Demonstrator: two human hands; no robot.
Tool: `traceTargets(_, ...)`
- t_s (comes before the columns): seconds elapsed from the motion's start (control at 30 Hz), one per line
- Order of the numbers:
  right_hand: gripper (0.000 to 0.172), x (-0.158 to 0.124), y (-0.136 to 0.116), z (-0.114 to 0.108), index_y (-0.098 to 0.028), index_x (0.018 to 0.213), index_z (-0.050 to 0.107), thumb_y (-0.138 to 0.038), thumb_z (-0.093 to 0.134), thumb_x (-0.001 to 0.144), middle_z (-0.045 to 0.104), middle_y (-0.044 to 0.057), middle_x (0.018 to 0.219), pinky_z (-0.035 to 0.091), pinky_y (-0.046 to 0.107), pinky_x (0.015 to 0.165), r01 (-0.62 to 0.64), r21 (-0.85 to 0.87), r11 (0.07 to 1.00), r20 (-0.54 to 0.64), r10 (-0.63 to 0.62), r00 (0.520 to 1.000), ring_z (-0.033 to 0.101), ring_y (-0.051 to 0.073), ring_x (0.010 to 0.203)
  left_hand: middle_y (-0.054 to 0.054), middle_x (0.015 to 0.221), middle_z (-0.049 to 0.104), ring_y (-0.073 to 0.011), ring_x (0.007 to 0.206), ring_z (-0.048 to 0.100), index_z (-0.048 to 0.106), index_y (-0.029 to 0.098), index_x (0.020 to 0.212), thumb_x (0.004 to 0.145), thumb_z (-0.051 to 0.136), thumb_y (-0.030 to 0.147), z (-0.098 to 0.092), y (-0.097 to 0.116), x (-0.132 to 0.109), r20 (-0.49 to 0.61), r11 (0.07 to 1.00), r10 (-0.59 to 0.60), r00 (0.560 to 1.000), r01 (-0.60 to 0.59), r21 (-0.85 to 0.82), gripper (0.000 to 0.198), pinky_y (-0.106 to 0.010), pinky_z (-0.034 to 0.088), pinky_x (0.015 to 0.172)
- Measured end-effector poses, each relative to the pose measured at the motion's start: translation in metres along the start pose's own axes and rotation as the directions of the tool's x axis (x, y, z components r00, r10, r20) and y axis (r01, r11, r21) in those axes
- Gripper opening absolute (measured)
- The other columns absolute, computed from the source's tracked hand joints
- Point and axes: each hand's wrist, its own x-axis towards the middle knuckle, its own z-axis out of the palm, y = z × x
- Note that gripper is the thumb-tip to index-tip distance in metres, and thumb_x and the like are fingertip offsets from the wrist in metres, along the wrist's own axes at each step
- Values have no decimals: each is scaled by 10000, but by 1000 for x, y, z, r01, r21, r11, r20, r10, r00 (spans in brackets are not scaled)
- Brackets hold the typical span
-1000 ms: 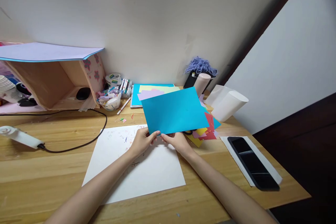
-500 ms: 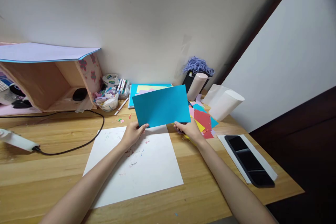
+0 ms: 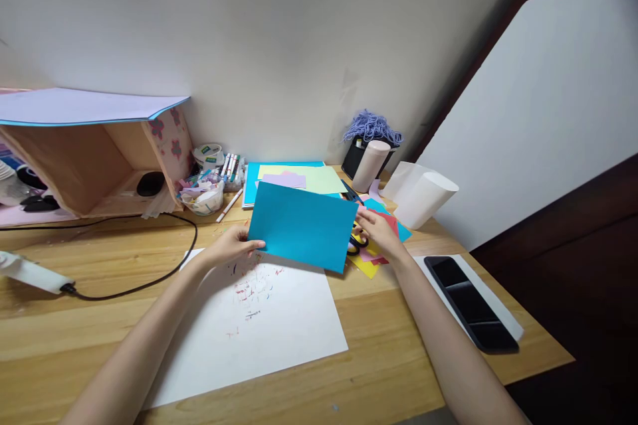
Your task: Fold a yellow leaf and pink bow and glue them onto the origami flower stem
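Note:
My left hand [image 3: 229, 247] pinches the lower left corner of a blue paper sheet [image 3: 304, 226] and holds it tilted just above the desk. The sheet hangs over the far edge of a white sheet [image 3: 259, 332] marked with small colour smudges. My right hand [image 3: 381, 232] is off the blue sheet, fingers stretched out over a pile of coloured paper scraps [image 3: 369, 267]. Its fingertips are beside black-handled scissors [image 3: 355, 244], partly hidden behind the blue sheet.
A stack of coloured paper [image 3: 309, 178] lies at the back, with markers and a bowl of scraps [image 3: 203, 196] to its left. A rolled white sheet [image 3: 423, 196] and a phone [image 3: 468, 302] are at right. A black cable [image 3: 149, 279] and a white tool [image 3: 30, 271] are at left.
The blue sheet has tipped down and lower toward the desk. My right hand has let go of it and moved right over the scraps and scissors. My left hand keeps its grip.

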Motion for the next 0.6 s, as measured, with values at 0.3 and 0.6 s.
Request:
traceTargets(0.3,452,-18,-13,10,-123,838,654,-528,641,638,597,29,694,292,165,403,-120,-114,986,458,159,875,436,62,491,-11,599,611,-146,530,532,632,166,589,601,670,437,-10,6,-10,67,991,-23,998,32,-132,274,-215,409,485)
traceTargets(0.6,370,-26,-7,30,-162,588,475,-471,675,629,394,-78,461,256,169,377,-143,-154,978,536,204,819,365,49,392,-116,1031,568,-223,853,574,594,154,972,702,540,501,8,46,-9,-610,992,100,786,-29,125,442,-322,452,718)
